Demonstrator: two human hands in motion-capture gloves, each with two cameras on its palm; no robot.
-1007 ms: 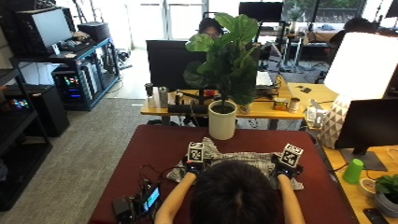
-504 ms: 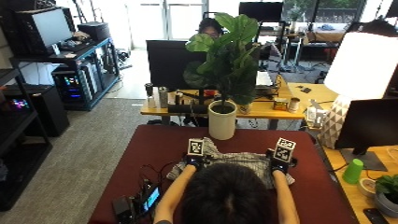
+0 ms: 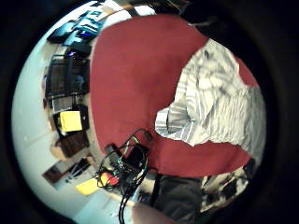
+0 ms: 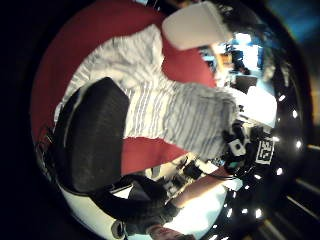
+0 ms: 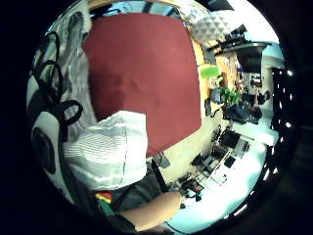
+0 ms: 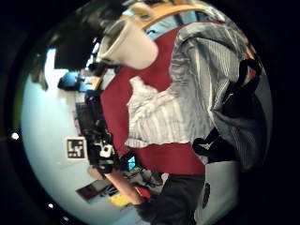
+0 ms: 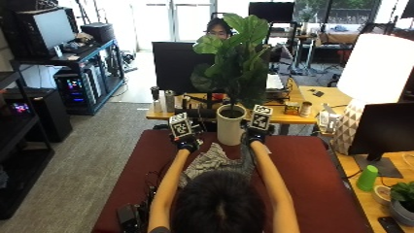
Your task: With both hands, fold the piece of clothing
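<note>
A grey-and-white striped garment [image 7: 208, 164] lies bunched on the red table [image 7: 304, 165] between my outstretched forearms. My left hand [image 7: 188, 143] is at the far side of the table, left of the white plant pot [image 7: 230, 127]. Its thumb [image 4: 95, 140] curls over the cloth [image 4: 170, 110]. My right hand [image 7: 252, 137] is right of the pot, and a strip of the garment runs up to it. In the right thumb side palm view the fabric [image 6: 164, 117] hangs from that hand's curled fingers [image 6: 234, 117]. My head hides the garment's near part.
The pot with its tall plant stands at the table's far edge between my hands. A dark device with cables [image 7: 132, 213] lies at the near left corner. A wooden desk to the right holds a monitor [image 7: 382, 131], a green cup [image 7: 367, 177] and a white lamp [image 7: 375, 63].
Both hands have travelled from the garment's near side to the far edge beside the pot, arms now stretched out. The cloth has been drawn along toward the pot.
</note>
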